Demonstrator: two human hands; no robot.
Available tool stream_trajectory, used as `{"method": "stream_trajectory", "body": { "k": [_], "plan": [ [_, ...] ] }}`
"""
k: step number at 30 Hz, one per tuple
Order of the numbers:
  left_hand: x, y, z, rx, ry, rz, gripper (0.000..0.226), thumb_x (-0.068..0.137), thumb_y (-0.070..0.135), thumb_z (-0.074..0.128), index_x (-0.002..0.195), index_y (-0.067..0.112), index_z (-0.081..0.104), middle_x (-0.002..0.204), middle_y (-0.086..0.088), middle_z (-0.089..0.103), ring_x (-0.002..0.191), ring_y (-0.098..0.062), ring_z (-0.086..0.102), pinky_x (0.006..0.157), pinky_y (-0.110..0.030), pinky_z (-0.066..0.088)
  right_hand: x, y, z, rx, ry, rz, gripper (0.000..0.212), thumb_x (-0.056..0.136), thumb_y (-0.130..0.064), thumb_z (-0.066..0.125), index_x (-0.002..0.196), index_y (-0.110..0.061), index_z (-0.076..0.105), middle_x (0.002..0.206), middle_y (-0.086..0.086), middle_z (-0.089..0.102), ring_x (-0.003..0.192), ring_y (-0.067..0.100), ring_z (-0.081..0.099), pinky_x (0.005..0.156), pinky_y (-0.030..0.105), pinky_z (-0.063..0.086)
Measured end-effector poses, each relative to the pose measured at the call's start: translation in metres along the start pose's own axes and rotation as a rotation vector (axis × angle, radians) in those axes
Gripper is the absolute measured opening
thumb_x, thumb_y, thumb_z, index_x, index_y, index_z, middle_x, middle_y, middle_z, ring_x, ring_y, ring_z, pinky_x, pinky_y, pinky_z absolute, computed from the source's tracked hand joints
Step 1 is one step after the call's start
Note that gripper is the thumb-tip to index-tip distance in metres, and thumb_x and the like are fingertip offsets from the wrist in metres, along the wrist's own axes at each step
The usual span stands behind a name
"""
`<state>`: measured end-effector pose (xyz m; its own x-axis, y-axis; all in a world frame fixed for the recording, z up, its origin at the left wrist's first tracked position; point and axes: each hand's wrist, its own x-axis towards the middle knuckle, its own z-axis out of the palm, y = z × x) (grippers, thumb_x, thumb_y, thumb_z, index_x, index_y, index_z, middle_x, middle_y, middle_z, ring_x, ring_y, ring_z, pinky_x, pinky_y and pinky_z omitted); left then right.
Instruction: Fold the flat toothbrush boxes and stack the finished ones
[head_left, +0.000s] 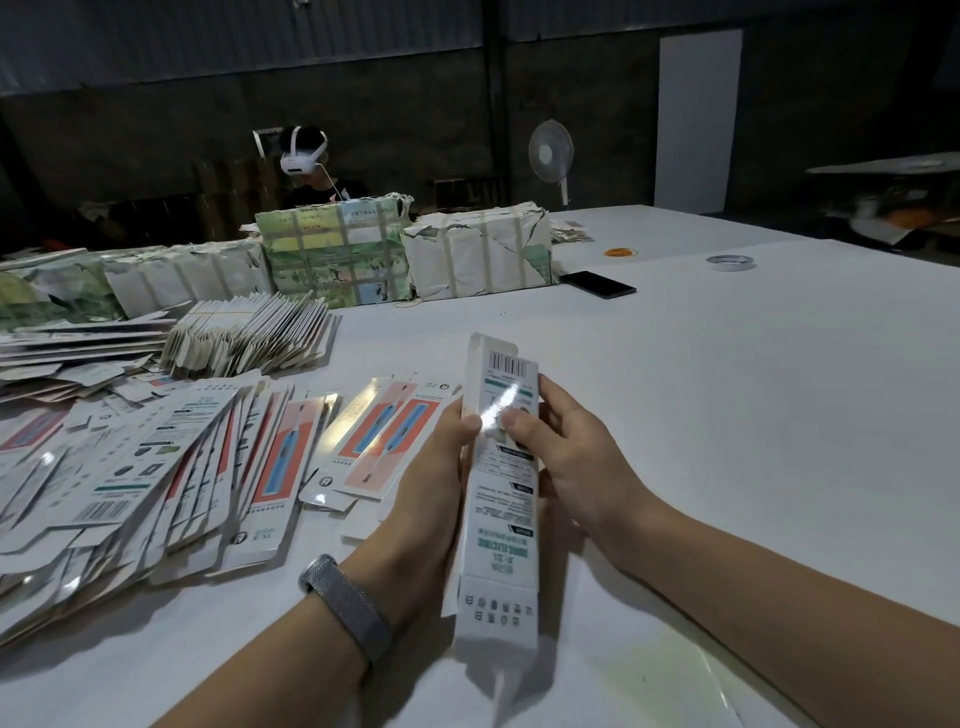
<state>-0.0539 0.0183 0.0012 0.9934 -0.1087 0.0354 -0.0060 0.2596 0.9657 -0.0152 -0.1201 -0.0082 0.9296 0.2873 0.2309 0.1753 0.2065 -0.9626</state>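
Head view shows your left hand and right hand both gripping one box between them, fingers pinched on its long edges at mid-length, held above the bench with its end flaps free, likely so that squeezing the edges pops the flat sleeve open. The flats lie fanned just left of your left fingers, within easy reach for the next pick. I see no finished stack, so the bare bench right of your right fingers looks the natural spot.
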Motion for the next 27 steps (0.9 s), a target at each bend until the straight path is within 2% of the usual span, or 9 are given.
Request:
{"method": "stream_trajectory", "body": {
  "k": [3,7,9,13,16,19,21,23,27],
  "plan": [
    [0.0035,-0.0025,-0.0019,0.101,0.057,0.079,0.029,0.103,0.024,0.043,0.108,0.031,0.071,0.085,-0.010,0.074,0.068,-0.022,0.072,0.055,-0.031,0.057,0.0005,-0.0011,-0.0013,0.009,0.002,-0.031,0.026,0.099,-0.015,0.059,0.120,-0.030,0.063,0.108,0.006,0.073,0.091,0.021,0.074,0.067,0.030,0.058],
    [0.0067,-0.0027,-0.0041,0.237,0.045,0.150,0.031,0.090,0.039,0.048,0.114,0.036,0.067,0.092,-0.009,0.075,0.078,-0.026,0.074,0.064,-0.034,0.058,0.0003,-0.0033,-0.0034,-0.009,0.003,-0.086,0.032,0.099,-0.017,0.060,0.117,-0.043,0.063,0.099,0.005,0.074,0.087,0.023,0.075,0.066,0.032,0.060],
    [0.0076,-0.0047,-0.0065,0.270,0.022,0.151,0.031,0.090,0.043,0.047,0.114,0.039,0.066,0.094,-0.006,0.075,0.083,-0.026,0.074,0.068,-0.036,0.058,0.0012,-0.0035,-0.0060,-0.030,-0.011,-0.112,0.033,0.099,-0.016,0.059,0.119,-0.042,0.061,0.096,0.005,0.075,0.085,0.023,0.075,0.065,0.031,0.060],
    [0.0069,-0.0032,-0.0075,0.140,0.003,0.123,0.049,0.087,0.038,0.053,0.136,0.045,0.050,0.110,-0.009,0.075,0.088,-0.027,0.075,0.068,-0.034,0.059,0.0009,-0.0064,-0.0072,-0.081,-0.060,-0.148,0.035,0.103,-0.015,0.052,0.130,-0.039,0.056,0.096,-0.001,0.076,0.084,0.018,0.075,0.066,0.027,0.059],
    [0.0067,-0.0010,-0.0068,0.062,0.008,0.092,0.059,0.082,0.037,0.055,0.139,0.048,0.043,0.116,-0.012,0.074,0.094,-0.032,0.074,0.068,-0.036,0.059,0.0016,-0.0074,-0.0081,-0.130,-0.062,-0.146,0.043,0.105,-0.021,0.046,0.143,-0.041,0.043,0.098,0.002,0.075,0.084,0.013,0.073,0.067,0.029,0.059],
    [0.0070,-0.0019,-0.0064,0.134,0.043,0.146,0.059,0.083,0.039,0.053,0.141,0.045,0.040,0.117,-0.007,0.074,0.099,-0.032,0.073,0.075,-0.041,0.059,0.0020,-0.0069,-0.0091,-0.154,-0.078,-0.154,0.045,0.106,-0.019,0.045,0.143,-0.044,0.039,0.094,0.001,0.075,0.084,0.012,0.072,0.071,0.033,0.061],
    [0.0072,-0.0016,-0.0076,0.255,0.067,0.245,0.049,0.093,0.045,0.056,0.139,0.041,0.040,0.108,0.003,0.076,0.092,-0.023,0.075,0.070,-0.033,0.060,0.0006,-0.0071,-0.0075,-0.144,-0.108,-0.165,0.044,0.105,-0.021,0.047,0.137,-0.049,0.041,0.088,-0.004,0.074,0.086,0.013,0.073,0.071,0.028,0.059],
    [0.0064,0.0005,-0.0093,0.306,0.110,0.337,0.042,0.096,0.051,0.052,0.134,0.038,0.041,0.101,0.010,0.077,0.082,-0.016,0.076,0.059,-0.026,0.058,-0.0010,-0.0082,-0.0052,-0.138,-0.142,-0.162,0.045,0.099,-0.028,0.050,0.137,-0.051,0.042,0.091,-0.001,0.073,0.090,0.017,0.073,0.074,0.029,0.059],
    [0.0047,0.0024,-0.0097,0.322,0.111,0.378,0.044,0.086,0.050,0.049,0.128,0.040,0.039,0.097,0.013,0.077,0.075,-0.015,0.076,0.055,-0.025,0.058,-0.0019,-0.0093,-0.0046,-0.139,-0.188,-0.145,0.050,0.102,-0.023,0.046,0.149,-0.035,0.039,0.103,0.005,0.074,0.097,0.020,0.072,0.078,0.030,0.058]
  ]
}}
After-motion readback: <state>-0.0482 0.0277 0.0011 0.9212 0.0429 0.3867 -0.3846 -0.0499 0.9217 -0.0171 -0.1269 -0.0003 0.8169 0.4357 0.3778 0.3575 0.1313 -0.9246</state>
